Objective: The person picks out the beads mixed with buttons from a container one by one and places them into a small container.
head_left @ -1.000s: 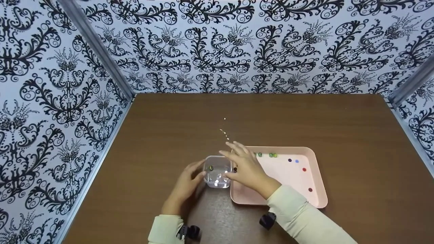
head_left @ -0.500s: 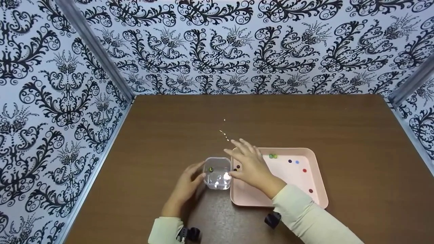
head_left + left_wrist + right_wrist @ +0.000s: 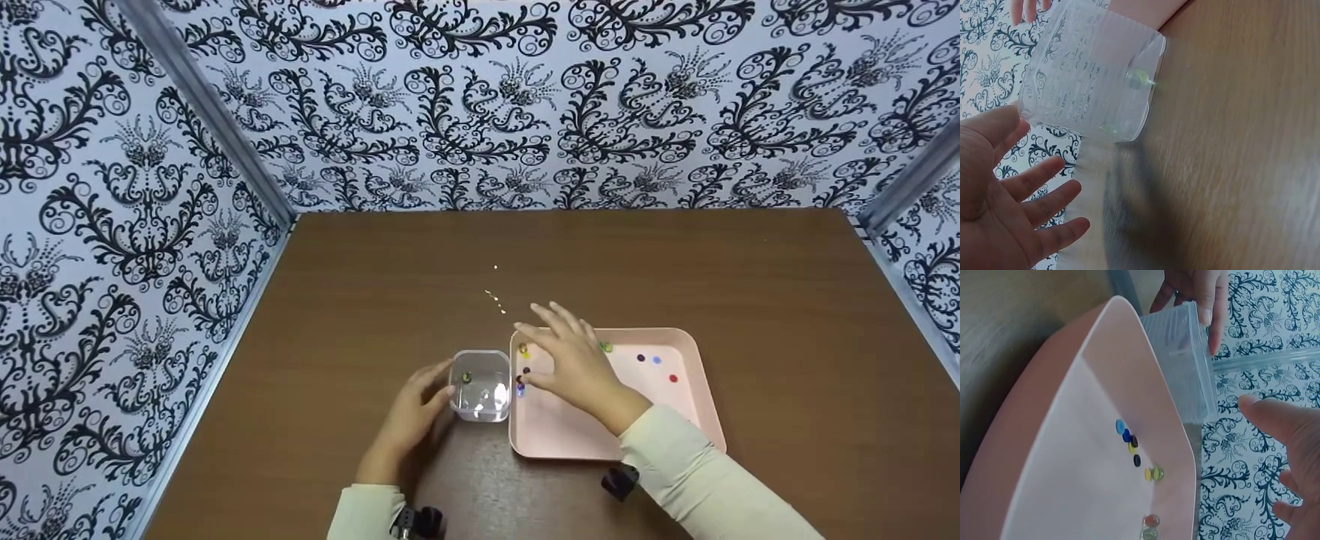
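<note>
While the relaxed left hand (image 3: 412, 409) touches the container (image 3: 482, 390), the right hand (image 3: 576, 366) hovers spread and empty over the three-o'clock tray (image 3: 562, 436); gathering seems underway, next needing a pinch on its twelve-o'clock marbles (image 3: 607, 347).

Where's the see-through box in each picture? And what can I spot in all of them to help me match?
Head: the see-through box is just below the middle, between the left hand and the pink tray.
Left wrist: upper left, by the thumb.
Right wrist: near the top, right of the middle, beyond the tray's wall.
Shared landmark: the black-and-white swirly wall.
</note>
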